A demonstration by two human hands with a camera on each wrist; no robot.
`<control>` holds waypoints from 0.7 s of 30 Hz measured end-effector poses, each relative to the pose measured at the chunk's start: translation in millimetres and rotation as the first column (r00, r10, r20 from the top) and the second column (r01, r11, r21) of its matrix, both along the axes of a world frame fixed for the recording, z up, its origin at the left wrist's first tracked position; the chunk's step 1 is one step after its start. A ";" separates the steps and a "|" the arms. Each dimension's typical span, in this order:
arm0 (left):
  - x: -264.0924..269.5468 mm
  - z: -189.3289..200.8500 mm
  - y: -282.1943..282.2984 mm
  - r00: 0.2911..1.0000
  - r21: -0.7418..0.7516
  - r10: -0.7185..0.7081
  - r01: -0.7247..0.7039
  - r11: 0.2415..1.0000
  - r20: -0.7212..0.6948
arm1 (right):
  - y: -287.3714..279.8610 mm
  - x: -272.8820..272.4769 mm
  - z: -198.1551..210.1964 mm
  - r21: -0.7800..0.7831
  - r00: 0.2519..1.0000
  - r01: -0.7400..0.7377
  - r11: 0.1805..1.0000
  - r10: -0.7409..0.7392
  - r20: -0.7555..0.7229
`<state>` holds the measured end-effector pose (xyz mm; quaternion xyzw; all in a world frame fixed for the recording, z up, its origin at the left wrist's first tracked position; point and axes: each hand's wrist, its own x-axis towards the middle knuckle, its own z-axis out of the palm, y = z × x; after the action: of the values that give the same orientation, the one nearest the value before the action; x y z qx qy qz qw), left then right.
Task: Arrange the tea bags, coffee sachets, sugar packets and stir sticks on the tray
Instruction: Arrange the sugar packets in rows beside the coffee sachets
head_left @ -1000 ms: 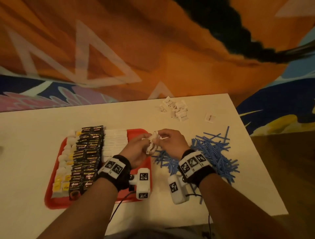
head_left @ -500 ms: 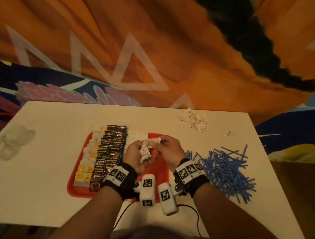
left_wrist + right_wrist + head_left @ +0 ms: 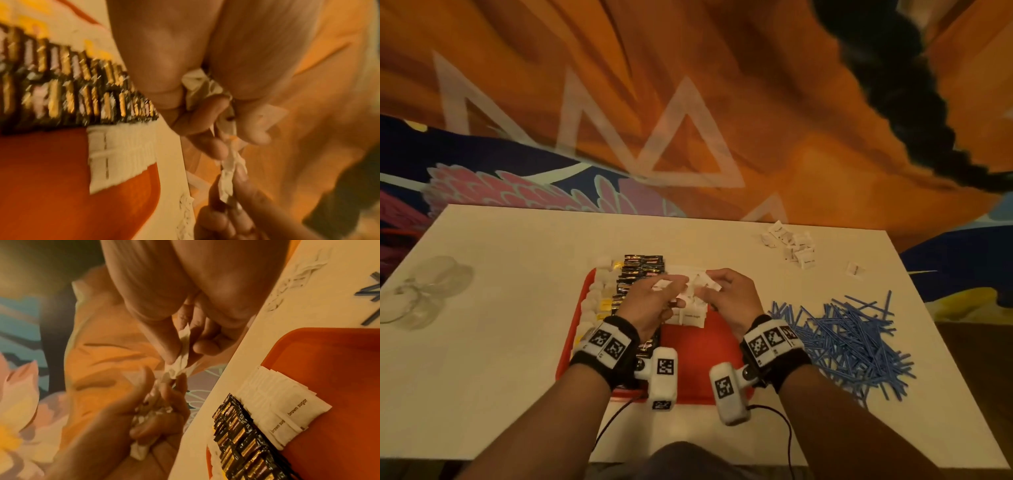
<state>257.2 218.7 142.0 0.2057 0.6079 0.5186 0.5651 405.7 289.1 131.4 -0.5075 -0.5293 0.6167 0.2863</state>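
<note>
head – high, looking down | wrists – close, sharing red tray (image 3: pixel 698 346)

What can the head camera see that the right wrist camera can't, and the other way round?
Only the head view shows the loose pile of blue stir sticks and the whole table. Only the right wrist view lets you read "brown sugar" on the sugar packets. Both show the red tray, the dark coffee sachets, and both hands, left and right, holding white packets.
</note>
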 end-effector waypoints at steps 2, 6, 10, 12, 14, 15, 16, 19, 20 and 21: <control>-6.5 0.6 -2.7 0.982 0.008 -0.129 0.131 0.991 -0.137 | -5.3 -10.5 -1.3 0.026 0.998 -0.044 0.999 0.043 0.043; -18.1 0.7 -7.5 0.992 0.005 -0.097 0.098 0.995 -0.085 | -11.4 -24.1 0.3 -0.108 0.995 0.064 0.992 -0.071 -0.067; -23.7 -0.7 -15.0 0.998 0.024 -0.067 0.067 0.997 0.001 | -12.6 -31.1 1.1 -0.280 0.934 0.208 0.937 -0.275 -0.228; -24.3 0.0 -17.7 0.999 0.050 -0.049 0.048 0.998 0.013 | -13.7 -32.9 1.4 -0.288 0.926 0.218 0.933 -0.290 -0.240; -26.0 -1.3 -18.5 0.998 0.069 -0.065 0.065 0.995 -0.002 | -14.7 -34.0 1.1 -0.239 0.943 0.194 0.952 -0.247 -0.221; -26.3 -1.7 -18.5 0.997 0.072 -0.077 0.078 0.994 -0.014 | -15.3 -34.4 1.2 -0.202 0.958 0.176 0.963 -0.215 -0.189; -26.4 -2.5 -18.0 0.997 0.066 -0.075 0.077 0.995 -0.025 | -15.8 -34.7 0.6 -0.168 0.971 0.160 0.973 -0.186 -0.152; -24.9 -4.2 -15.7 1.000 0.052 0.007 -0.006 0.999 -0.021 | -16.4 -36.0 2.3 -0.164 0.968 0.172 0.971 -0.197 -0.153; -23.4 -4.4 -15.4 0.999 0.059 0.040 -0.040 0.997 0.000 | -16.5 -35.7 2.7 -0.182 0.957 0.195 0.964 -0.227 -0.178; -22.1 -4.9 -15.3 0.997 0.065 0.075 -0.077 0.995 0.031 | -17.3 -34.7 2.8 -0.196 0.950 0.205 0.959 -0.243 -0.198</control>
<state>235.1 203.4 137.1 0.1936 0.5898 0.5621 0.5465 370.9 271.8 134.1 -0.5160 -0.3774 0.6761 0.3663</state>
